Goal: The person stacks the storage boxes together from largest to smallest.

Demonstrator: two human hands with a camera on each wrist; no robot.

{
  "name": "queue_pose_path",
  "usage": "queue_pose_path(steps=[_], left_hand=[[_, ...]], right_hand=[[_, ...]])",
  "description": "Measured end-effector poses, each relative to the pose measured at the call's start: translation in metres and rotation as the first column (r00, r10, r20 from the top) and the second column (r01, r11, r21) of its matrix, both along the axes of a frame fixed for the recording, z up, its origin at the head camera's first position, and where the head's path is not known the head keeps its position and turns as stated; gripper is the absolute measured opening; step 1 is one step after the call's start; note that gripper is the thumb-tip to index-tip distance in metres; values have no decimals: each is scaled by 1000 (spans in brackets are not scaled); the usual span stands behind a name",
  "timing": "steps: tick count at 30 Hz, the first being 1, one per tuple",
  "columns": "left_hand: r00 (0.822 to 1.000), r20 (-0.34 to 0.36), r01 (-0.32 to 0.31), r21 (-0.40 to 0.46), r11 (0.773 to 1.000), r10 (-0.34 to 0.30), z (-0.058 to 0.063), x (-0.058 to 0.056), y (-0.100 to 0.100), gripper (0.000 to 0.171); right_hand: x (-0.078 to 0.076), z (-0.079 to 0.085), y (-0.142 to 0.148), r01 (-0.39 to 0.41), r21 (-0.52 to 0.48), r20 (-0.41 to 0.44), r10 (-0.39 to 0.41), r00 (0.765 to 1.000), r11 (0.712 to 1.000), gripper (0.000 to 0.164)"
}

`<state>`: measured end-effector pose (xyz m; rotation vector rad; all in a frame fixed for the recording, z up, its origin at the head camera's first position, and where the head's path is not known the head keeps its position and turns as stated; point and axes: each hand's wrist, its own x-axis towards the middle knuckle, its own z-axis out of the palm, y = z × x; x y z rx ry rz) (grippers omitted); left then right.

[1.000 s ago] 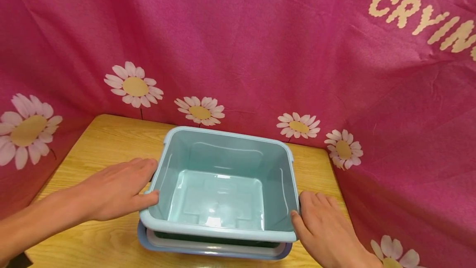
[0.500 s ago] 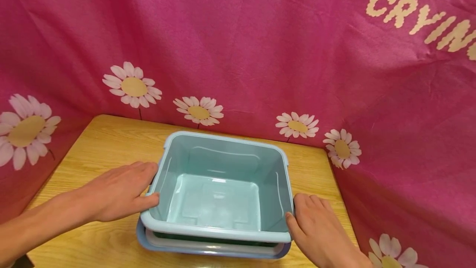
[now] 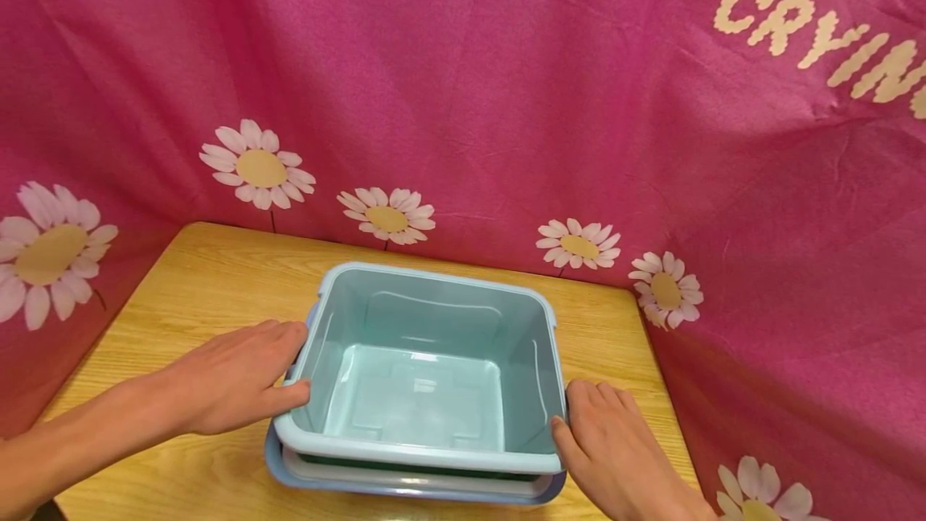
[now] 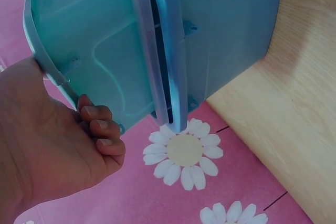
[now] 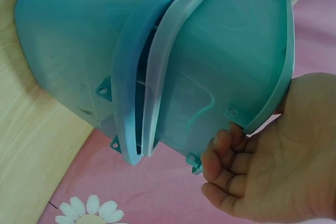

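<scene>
A light blue plastic storage bin [image 3: 434, 450], bare inside, sits partway down in a stack of nested bins. My left hand [image 3: 235, 380] grips its left rim, thumb over the edge and fingers curled underneath, as the left wrist view shows. On the opposite side my right hand [image 3: 615, 445] holds the right rim the same way, its fingers [image 5: 223, 156] bent below the lip. Beneath are a bin with a pale whitish rim [image 4: 149, 51] and an outer blue bin [image 4: 226, 30]. A dark gap runs between their two rims in both wrist views.
The stack stands on a wood-grain table [image 3: 231, 272]. A pink cloth [image 3: 463, 103] with printed daisies and pale lettering hangs behind the table and along both sides.
The light blue bin has sunk a little lower into the stack, its far rim dropping in the head view. My right hand has shifted slightly left and down with it; the left barely moved.
</scene>
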<state>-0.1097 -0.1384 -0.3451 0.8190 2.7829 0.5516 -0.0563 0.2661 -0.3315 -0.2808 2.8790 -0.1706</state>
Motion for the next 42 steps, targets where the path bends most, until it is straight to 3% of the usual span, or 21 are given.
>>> queue_pose_path(steps=[24, 42], left_hand=[[998, 57, 5, -17, 1000, -4, -12, -3, 4, 27], [998, 58, 3, -11, 1000, -3, -22, -6, 7, 27]], right_hand=[[0, -15, 1, 14, -21, 21, -13, 1000, 1000, 16], [-1, -26, 3, 27, -7, 9, -27, 1000, 1000, 20]])
